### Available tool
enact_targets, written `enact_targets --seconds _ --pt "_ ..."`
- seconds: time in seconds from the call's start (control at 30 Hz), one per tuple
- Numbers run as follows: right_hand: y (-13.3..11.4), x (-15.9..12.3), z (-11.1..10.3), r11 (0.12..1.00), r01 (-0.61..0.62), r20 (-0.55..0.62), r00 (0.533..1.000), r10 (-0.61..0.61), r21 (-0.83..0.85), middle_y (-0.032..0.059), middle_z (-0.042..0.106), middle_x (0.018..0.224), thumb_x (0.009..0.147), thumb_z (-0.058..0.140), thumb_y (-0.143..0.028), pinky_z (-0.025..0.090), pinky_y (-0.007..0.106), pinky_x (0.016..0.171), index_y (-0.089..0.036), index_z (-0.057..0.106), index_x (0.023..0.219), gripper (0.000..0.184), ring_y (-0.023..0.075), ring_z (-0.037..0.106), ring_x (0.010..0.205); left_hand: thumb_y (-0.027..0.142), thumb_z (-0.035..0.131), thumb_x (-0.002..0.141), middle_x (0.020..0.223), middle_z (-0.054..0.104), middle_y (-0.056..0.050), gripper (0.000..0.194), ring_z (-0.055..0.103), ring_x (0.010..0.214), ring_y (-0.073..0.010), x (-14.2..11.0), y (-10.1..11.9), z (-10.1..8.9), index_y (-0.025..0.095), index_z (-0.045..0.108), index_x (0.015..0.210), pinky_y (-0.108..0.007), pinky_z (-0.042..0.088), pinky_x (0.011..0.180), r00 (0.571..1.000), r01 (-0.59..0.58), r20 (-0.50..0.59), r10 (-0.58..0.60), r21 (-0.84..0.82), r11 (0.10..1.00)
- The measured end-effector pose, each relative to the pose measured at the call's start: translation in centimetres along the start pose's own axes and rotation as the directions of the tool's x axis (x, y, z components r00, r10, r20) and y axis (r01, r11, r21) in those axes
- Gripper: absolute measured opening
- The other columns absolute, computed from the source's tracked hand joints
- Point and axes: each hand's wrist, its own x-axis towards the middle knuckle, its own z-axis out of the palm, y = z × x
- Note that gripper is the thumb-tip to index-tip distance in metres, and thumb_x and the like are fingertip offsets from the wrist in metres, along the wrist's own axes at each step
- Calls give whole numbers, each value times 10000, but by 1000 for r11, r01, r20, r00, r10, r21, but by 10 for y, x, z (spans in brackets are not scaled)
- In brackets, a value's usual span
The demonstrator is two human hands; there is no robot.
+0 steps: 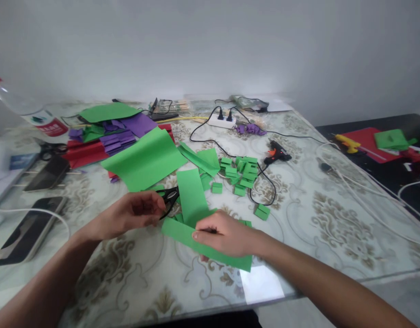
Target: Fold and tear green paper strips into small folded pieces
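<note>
My right hand (223,234) is closed around a long green paper strip (182,233), gripping it near its middle. The strip slants down to the right above the table. My left hand (135,209) is loosely curled at the strip's left end, with a gap between thumb and fingers. Right beside those fingertips are the black handles of a pair of scissors (171,195), whose blades I cannot see. Another green strip (191,191) lies behind the held one. Small folded green paper pieces (246,171) are heaped to the right, and a large green sheet (146,159) lies behind my left hand.
A black glue gun (277,152) and its cable lie at right, near a white power strip (222,120). Purple paper (138,124) and red paper (82,155) are piled at back left. Phones (27,230) and a bottle (42,119) occupy the left side. White cables (363,182) cross the right edge.
</note>
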Motion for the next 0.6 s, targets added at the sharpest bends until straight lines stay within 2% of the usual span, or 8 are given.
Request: enact_targets --seconds 0.1,0.23,0.37,0.43,0.53,0.6 --pt "1 0 1 997 -39 -9 999 40 64 -72 261 534 1000 564 -305 177 228 485 -199 391 595 452 81 401 508 359 791 887 859 678 -46 194 624 762 -167 3 0 7 185 736 951 -227 527 684 998 -33 -55 33 -10 999" --pt "2 0 3 990 -79 -6 997 81 115 -66 326 531 1013 553 -337 163 225 460 -197 413 622 438 82 458 505 388 727 944 917 691 -41 187 622 841 -181 4 2 25 214 748 1008 -236 521 741 999 -33 -34 34 32 999" --pt "1 0 4 986 -98 5 995 98 138 -59 385 521 1016 551 -363 177 219 437 -194 441 628 437 80 438 495 392 685 966 861 658 -21 186 574 756 -160 4 4 37 213 735 980 -221 473 653 993 -58 -100 68 108 993" --pt "0 0 4 985 -100 11 995 100 138 -58 405 516 1013 557 -369 181 217 429 -192 454 632 432 78 415 488 388 672 972 899 670 -29 183 593 803 -173 4 4 38 218 733 1003 -232 480 687 984 -89 -140 113 166 982" --pt "0 0 4 991 -74 3 997 74 113 -55 449 528 1007 564 -365 192 217 433 -185 469 630 429 71 361 489 369 639 989 965 674 -43 179 618 907 -200 5 4 37 213 728 989 -261 494 777 974 -144 -141 179 229 963" --pt "1 0 4 995 -52 -17 998 54 90 -60 428 529 1003 573 -369 201 218 444 -184 451 618 443 70 330 499 368 628 996 916 641 -32 203 595 864 -187 5 4 36 199 706 914 -258 477 748 971 -158 -137 194 237 959"
